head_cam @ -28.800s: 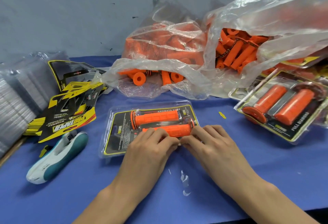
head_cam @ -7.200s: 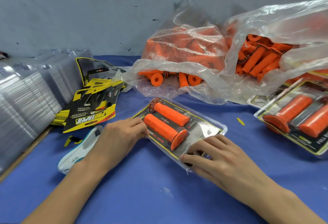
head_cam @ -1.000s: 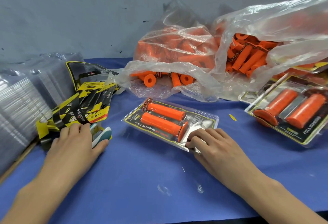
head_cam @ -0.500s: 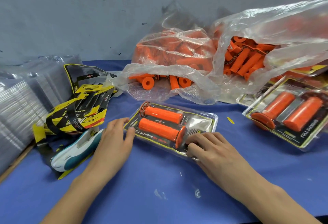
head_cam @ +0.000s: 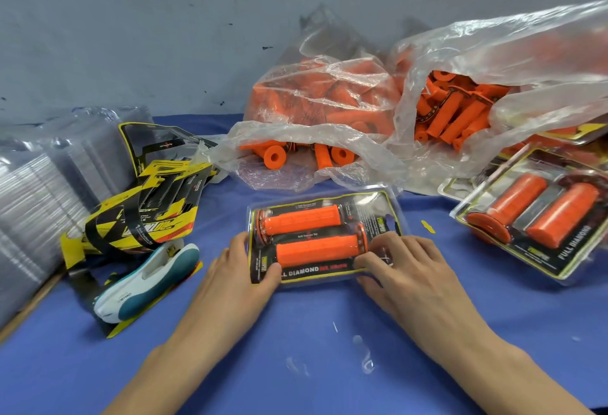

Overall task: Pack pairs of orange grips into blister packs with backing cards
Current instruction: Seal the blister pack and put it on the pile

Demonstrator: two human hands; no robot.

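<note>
On the blue cloth table (head_cam: 296, 332), the left hand (head_cam: 230, 278) grips the left end and the right hand (head_cam: 404, 269) clamps curled fingers on the right end of the clear plastic blister pack (head_cam: 391, 214) lying flat between them. It encloses 2 ribbed orange rubber grips (head_cam: 316, 248), parallel, over a glossy black-and-yellow backing card (head_cam: 297, 271). The right fingertips are blurred, and behind, 2 crinkled clear plastic bags (head_cam: 312, 138) of loose grips are cut off at the right.

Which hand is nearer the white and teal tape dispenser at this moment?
Left. The left hand holds the left end of the blister pack, just right of the tape dispenser; the right hand holds the pack's right end, farther away.
</note>
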